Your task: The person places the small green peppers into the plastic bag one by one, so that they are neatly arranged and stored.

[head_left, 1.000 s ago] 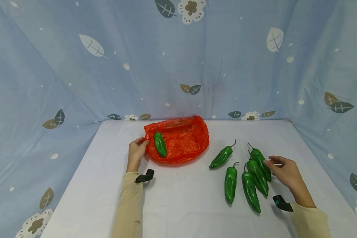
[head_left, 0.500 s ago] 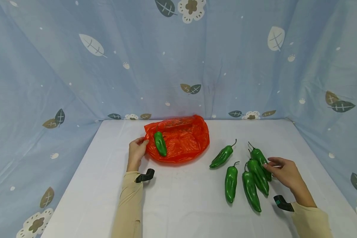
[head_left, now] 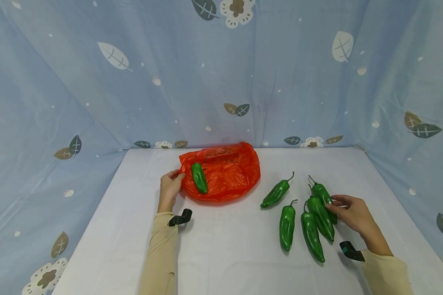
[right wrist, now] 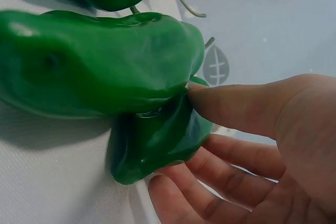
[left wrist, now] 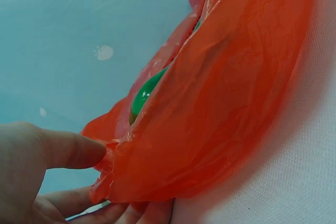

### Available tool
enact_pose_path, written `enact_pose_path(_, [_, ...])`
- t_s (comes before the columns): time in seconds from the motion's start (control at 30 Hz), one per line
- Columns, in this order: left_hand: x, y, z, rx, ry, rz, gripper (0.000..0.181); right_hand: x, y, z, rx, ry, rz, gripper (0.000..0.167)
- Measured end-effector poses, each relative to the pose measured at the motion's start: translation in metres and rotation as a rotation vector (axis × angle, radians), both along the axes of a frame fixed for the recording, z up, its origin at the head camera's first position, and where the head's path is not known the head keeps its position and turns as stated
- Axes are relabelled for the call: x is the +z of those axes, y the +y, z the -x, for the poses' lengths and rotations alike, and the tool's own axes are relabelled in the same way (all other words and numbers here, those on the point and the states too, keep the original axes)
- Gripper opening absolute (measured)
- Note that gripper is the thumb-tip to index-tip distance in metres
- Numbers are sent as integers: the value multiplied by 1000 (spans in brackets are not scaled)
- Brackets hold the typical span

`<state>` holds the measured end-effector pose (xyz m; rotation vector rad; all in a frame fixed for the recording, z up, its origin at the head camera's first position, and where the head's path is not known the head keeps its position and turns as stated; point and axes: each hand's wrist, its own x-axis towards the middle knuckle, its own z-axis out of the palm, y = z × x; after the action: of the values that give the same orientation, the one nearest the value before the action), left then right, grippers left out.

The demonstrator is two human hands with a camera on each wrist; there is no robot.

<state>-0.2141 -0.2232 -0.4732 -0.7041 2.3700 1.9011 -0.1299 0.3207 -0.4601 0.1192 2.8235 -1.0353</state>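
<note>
My left hand (head_left: 170,187) pinches the left edge of a red plastic bag (head_left: 230,176), which lies open on the table. Inside the bag, near that hand, is one green chili pepper (head_left: 199,178); in the left wrist view the bag (left wrist: 210,114) hides most of it. At the right, my right hand (head_left: 354,211) holds the rearmost pepper (head_left: 321,192) of a close group, thumb on one side and fingers on the other. The right wrist view has this pepper (right wrist: 157,145) partly beneath a neighbouring pepper (right wrist: 100,64), close to the thumb.
Between the bag and my right hand lie further green peppers: one slanted (head_left: 276,194), one upright in view (head_left: 287,229) and one at the group's front (head_left: 312,237). A white cloth covers the table (head_left: 221,254). A blue patterned curtain (head_left: 191,82) hangs behind it.
My right hand has shifted slightly left, bringing its thumb and fingers around the rearmost pepper. The left hand keeps its place on the bag's edge.
</note>
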Motion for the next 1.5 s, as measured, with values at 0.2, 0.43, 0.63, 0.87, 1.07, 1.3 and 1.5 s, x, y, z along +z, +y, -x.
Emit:
enact_pose_path(0.2, [0, 0, -1, -8, 0, 9, 48, 0, 1, 0, -4, -8, -4, 63])
enact_pose_path(0.43, [2, 1, -1, -17, -4, 8, 48, 2, 1, -2, -28, -22, 2, 65])
enact_pose_path(0.63, [0, 1, 0, -20, 5, 14, 48, 5, 1, -5, -46, -17, 3, 64])
enact_pose_path(0.87, [0, 0, 0, -14, 6, 14, 49, 10, 5, -8, -45, 2, 8, 66])
enact_pose_path(1.07, [0, 0, 0, -10, 4, 17, 49, 17, 6, -10, -44, 1, 31, 68])
enact_pose_path(1.3, [2, 0, -1, -4, -9, 19, 49, 25, 4, -8, -55, 21, 58, 69])
enact_pose_path(1.5, [3, 0, -2, -9, 5, 23, 49, 31, -1, -7, -61, 45, 80, 68])
